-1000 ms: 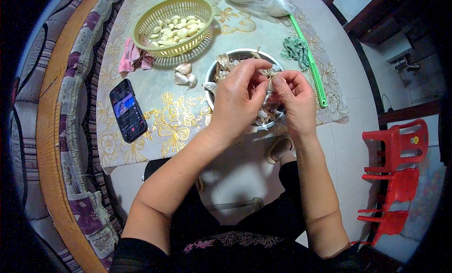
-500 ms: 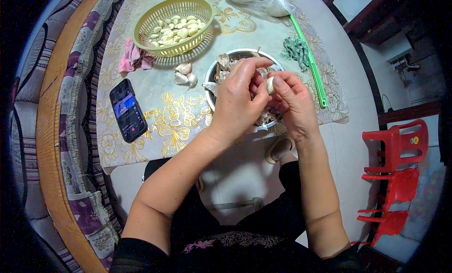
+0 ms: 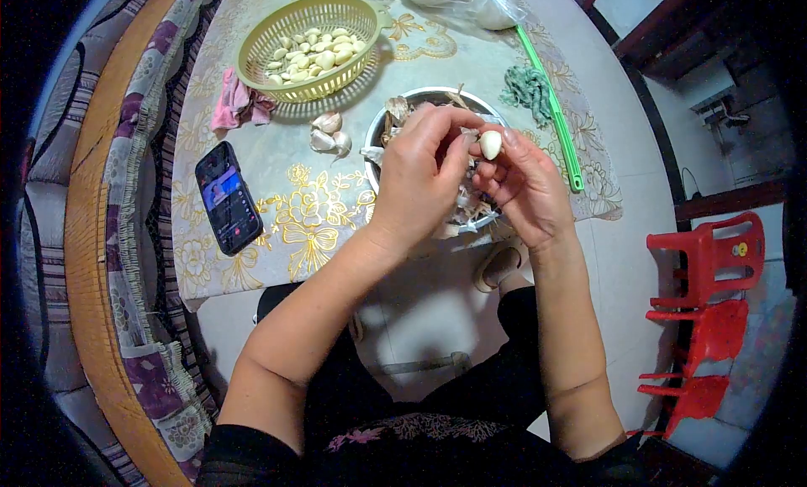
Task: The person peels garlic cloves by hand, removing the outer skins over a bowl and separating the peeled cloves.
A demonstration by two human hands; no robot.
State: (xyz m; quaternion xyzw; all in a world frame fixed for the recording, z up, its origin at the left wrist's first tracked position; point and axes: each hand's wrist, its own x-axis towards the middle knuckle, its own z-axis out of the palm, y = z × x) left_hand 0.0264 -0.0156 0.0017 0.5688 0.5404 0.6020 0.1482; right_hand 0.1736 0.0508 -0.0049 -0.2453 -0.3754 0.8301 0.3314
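A peeled garlic clove (image 3: 491, 145), pale and smooth, is pinched in the fingers of my right hand (image 3: 534, 189). Close beside it, my left hand (image 3: 420, 176) has thumb and forefinger pressed together on a scrap of papery garlic skin (image 3: 469, 133). Both hands hover over a metal bowl (image 3: 372, 178) of dry skins and stalks, hiding much of it. Left of the bowl lie a few unpeeled garlic pieces (image 3: 329, 138). Behind them stands a yellow-green plastic basket (image 3: 252, 71) with many peeled cloves in it.
A phone (image 3: 221, 197) with a lit screen and a pink cloth (image 3: 239, 100) lie at left. On the right are a green mesh scrubber (image 3: 528, 94) and a long green handle (image 3: 563, 134). A clear plastic bag (image 3: 479, 4) is at the back; red chairs (image 3: 706, 260) stand beyond the table.
The clove now shows more fully, turned upright in my right fingers. My right hand has opened out slightly, and my left fingertips have drawn back from the clove with a scrap of skin.
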